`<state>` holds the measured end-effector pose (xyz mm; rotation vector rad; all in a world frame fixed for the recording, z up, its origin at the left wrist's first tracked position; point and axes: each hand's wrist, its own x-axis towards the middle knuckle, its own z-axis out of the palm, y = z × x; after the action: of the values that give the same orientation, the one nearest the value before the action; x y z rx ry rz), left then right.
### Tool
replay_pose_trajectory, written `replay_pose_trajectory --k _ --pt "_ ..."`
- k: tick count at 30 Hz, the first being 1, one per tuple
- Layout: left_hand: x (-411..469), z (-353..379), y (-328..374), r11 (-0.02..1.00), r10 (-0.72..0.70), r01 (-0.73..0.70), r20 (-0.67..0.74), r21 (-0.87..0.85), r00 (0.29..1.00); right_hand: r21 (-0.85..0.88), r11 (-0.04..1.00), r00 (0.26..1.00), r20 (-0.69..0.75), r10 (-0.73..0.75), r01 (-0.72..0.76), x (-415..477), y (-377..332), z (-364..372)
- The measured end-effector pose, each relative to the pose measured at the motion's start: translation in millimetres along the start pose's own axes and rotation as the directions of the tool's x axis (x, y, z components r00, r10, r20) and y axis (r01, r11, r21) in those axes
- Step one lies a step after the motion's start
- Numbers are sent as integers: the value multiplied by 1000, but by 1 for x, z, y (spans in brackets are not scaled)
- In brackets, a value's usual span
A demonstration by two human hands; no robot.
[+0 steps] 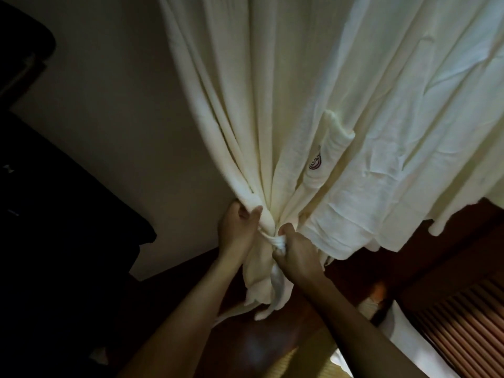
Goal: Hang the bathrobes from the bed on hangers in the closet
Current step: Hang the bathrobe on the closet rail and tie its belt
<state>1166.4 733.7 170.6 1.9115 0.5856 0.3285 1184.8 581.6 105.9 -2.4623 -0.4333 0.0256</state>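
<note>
We see the white bathrobe (354, 105) hanging from somewhere above the top of the view, in front of a pale wall (109, 118). Its hanger and the rail are out of sight, so we cannot say how it is hooked. Our left hand (237, 230) grips a gathered bunch of the robe's long folds, fingers (256, 211) curled round the roll of cloth. Just beside it, our right hand (298, 255) pinches the belt (274, 240) where it wraps that bunch, fingers closed tight on the band. The belt's loose ends trail below. A chest pocket (324, 165) with a dark emblem sits a little above the right hand. We judge the cloth soft, limp and fairly light, with enough nap that it will not slip. It folds wherever it is squeezed, so the thick gathered roll and the flat belt are the sure places to hold, and pulling hard downward could drag it off whatever carries it. A louvred wooden panel (463, 323) shows at lower right.
</note>
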Motion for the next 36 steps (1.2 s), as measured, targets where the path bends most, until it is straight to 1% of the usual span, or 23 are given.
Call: replay_pose_trajectory --k 2,3,5,6,7,8,10,11,12,14,16,18,19,20,21,22,24,26,28,30,32,34,36 --pt "11 -10 10 966 104 -121 84 231 991 10 999 999 -32 42 -41 1 5 1" --pt "17 -21 15 946 140 -176 147 271 979 17 997 996 -50 72 -72 2 10 0" --pt "29 -49 11 919 238 -295 231 260 944 9 991 988 -78 136 -136 3 24 -4" --pt "36 -65 5 929 261 -303 203 214 944 -8 986 983 -82 163 -164 4 30 -7" --pt "40 -81 1 960 239 -253 122 118 963 -17 982 979 -78 187 -189 4 36 -10" --pt "48 -96 -9 988 142 -141 26 -59 989 -15 978 976 -73 206 -207 5 41 -14" --pt "64 -117 -32 895 -169 119 -80 -430 982 -12 976 974 -66 216 -217 6 48 -18" --pt "74 -124 -51 871 -295 208 -137 -446 946 -15 978 976 -60 209 -210 6 49 -18" --pt "80 -127 -69 909 -341 261 -222 -325 913 -10 979 978 -48 202 -203 7 49 -18" --pt "77 -118 -96 961 -258 276 -308 18 916 34 978 979 -10 205 -205 7 44 -14" --pt "51 -91 -98 958 -174 212 -199 192 965 101 969 974 37 223 -225 5 34 -11" --pt "17 -51 -90 972 -198 182 94 150 976 155 959 970 86 227 -238 4 23 -9" --pt "-1 -32 -82 980 -196 178 316 85 928 185 954 969 120 215 -234 4 18 -9" --pt "-18 -14 -75 983 -163 182 507 12 846 217 950 968 163 193 -226 4 15 -10" --pt "-31 0 -71 980 -121 194 633 -47 765 249 945 965 209 161 -211 5 13 -12" --pt "-39 9 -70 977 -75 191 687 -94 723 269 945 961 247 122 -189 5 12 -15" --pt "-46 17 -66 977 -30 157 629 -147 777 264 960 966 257 27 -97 6 18 -24" --pt "-45 20 -63 976 -55 158 536 -149 842 226 974 992 124 -21 -8 6 26 -34" --pt "-38 20 -57 968 -126 215 490 -128 863 173 984 998 -52 -42 51 5 29 -39" --pt "-35 20 -51 960 -183 262 494 -95 850 153 985 994 -84 -63 76 7 24 -35" --pt "-34 20 -46 973 -168 227 520 -51 837 241 970 998 -64 10 6 10 12 -31" --pt "-38 17 -42 969 -100 205 545 -135 832 362 924 984 -80 162 -123 14 -1 -33" --pt "-39 14 -40 956 -84 211 496 -206 864 410 893 968 -86 238 -183 17 -6 -33"
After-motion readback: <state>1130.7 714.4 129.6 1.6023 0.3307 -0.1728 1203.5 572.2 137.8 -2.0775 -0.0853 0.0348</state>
